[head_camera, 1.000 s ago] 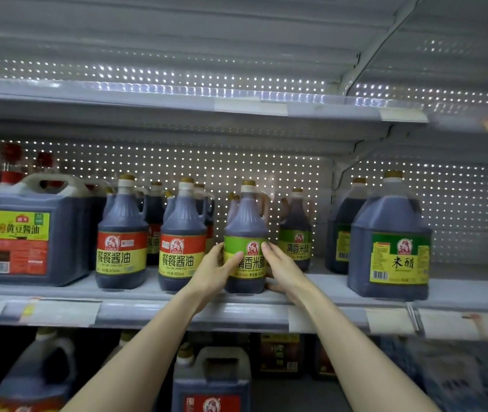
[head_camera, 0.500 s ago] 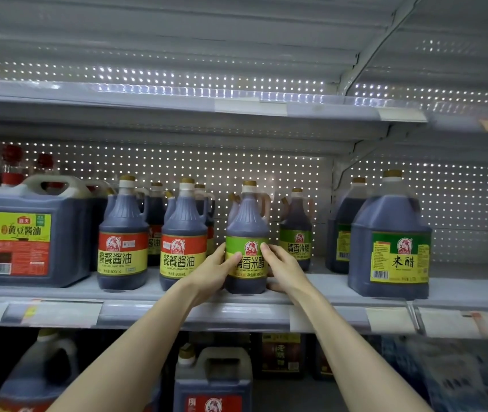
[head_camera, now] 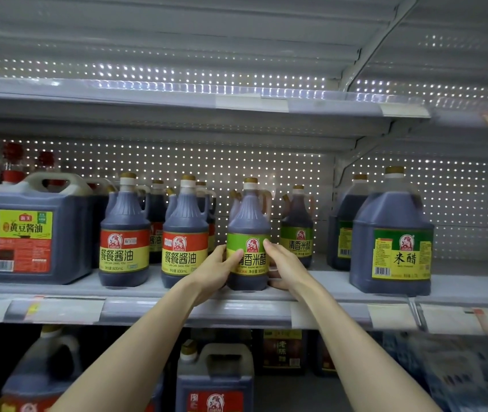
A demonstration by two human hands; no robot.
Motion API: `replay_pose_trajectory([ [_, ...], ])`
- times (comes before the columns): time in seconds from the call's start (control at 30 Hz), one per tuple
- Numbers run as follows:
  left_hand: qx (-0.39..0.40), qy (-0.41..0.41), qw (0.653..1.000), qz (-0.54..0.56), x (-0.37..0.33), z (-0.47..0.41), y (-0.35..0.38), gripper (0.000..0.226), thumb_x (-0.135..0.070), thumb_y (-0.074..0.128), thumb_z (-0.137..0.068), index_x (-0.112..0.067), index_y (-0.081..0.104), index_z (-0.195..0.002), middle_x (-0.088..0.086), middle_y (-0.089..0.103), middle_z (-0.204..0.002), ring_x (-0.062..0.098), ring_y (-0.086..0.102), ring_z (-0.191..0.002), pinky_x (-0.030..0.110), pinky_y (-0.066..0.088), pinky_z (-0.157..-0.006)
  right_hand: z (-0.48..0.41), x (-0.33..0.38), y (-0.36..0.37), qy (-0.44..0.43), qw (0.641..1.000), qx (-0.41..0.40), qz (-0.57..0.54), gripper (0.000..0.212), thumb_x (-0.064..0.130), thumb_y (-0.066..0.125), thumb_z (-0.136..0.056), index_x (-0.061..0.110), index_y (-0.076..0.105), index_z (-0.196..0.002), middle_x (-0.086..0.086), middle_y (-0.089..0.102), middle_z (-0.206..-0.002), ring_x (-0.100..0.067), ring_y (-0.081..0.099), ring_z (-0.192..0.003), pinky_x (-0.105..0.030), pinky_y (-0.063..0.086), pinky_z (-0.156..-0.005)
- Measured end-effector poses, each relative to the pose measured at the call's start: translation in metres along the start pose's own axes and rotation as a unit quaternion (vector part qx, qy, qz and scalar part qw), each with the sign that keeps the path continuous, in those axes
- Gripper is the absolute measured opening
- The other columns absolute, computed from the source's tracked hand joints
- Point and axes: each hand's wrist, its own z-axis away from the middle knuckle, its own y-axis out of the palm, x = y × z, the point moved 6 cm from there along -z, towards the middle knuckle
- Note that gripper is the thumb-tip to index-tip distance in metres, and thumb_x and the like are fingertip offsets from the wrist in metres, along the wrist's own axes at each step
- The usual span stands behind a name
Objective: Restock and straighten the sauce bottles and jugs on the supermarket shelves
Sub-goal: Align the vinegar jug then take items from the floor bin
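- The green-label bottle stands upright near the middle of the frame, at the front edge of the middle shelf, with its gold cap up and its label facing outward.
- The left hand grips the bottle's lower left side. Its thumb lies across the left part of the label, and its other fingers curl round the side towards the back.
- The right hand grips the lower right side. One digit presses on the right edge of the label, and the rest curl low round the base, just above the shelf.
- So the bottle sits between the two hands, clasped on both flanks, with its neck and handle clear above them.
- Just left of the left hand stand two red-label bottles, side by side at the shelf front, with more behind them.
- At the far left is a big square jug with a yellow and red label.
- Behind and right of the held bottle, set further back, is a second green-label bottle.
- On the right of the frame, well apart, is a large round jug with a green label.
- On the lower shelf, bottom centre, stands another jug; its label is partly cut off.
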Motion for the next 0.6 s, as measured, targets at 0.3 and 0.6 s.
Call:
replay_pose_trajectory([
  [0.3,0.007,-0.008,1.000,-0.013,0.0023,-0.0010,-0.0017,0.047,-0.030,0.046,-0.100,-0.009,0.037,-0.142,0.004,0.056,-0.132,0.014,0.055,-0.112,0.029,0.044,-0.090,-0.0034,-0.0036,-0.0021,0.003,1.000,-0.002,-0.007,0.044,0.045,0.046,-0.098,0.021,0.048,-0.135,0.004,0.055,-0.122,-0.018,0.052,-0.114,-0.050,0.045,-0.102],
  [0.6,0.013,-0.009,1.000,-0.027,-0.0003,0.0001,-0.0017,0.045,-0.030,0.044,-0.101,-0.011,0.039,-0.141,0.002,0.054,-0.134,0.015,0.051,-0.115,0.033,0.040,-0.100,-0.0043,-0.0058,-0.0043,0.015,1.000,-0.010,0.011,0.045,0.049,0.047,-0.097,0.024,0.047,-0.134,-0.001,0.053,-0.136,-0.026,0.051,-0.124,-0.052,0.044,-0.104],
])
